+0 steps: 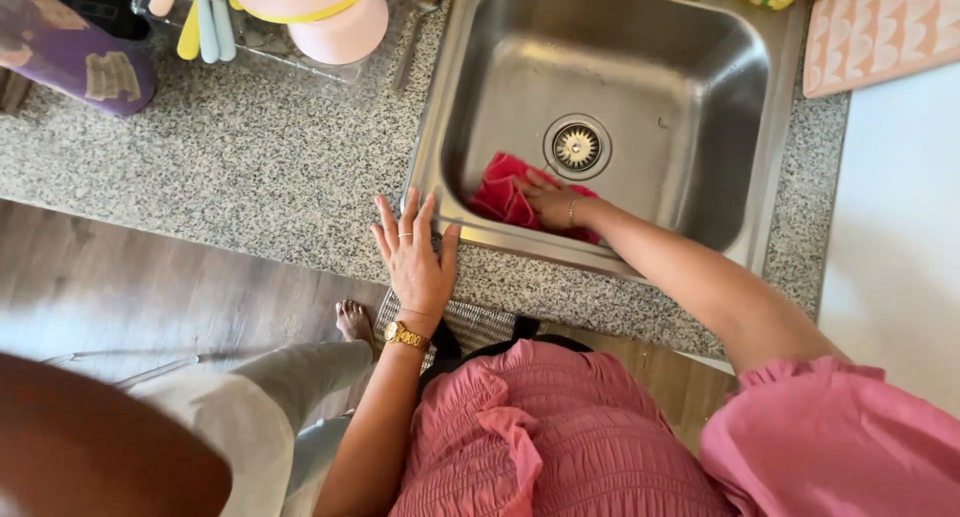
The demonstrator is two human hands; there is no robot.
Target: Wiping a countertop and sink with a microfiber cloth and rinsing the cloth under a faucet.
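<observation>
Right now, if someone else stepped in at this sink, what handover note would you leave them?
Left hand: flat, fingers spread, resting on the speckled counter at the sink's front left corner; holds nothing.
Right hand: inside the steel sink, pressing a red cloth onto the basin floor, beside the drain strainer.
Done: the basin holds no dishes; how much has been wiped cannot be told.
Left: likely the remaining basin floor and walls, judging by the cloth sitting in the front left part only.
</observation>
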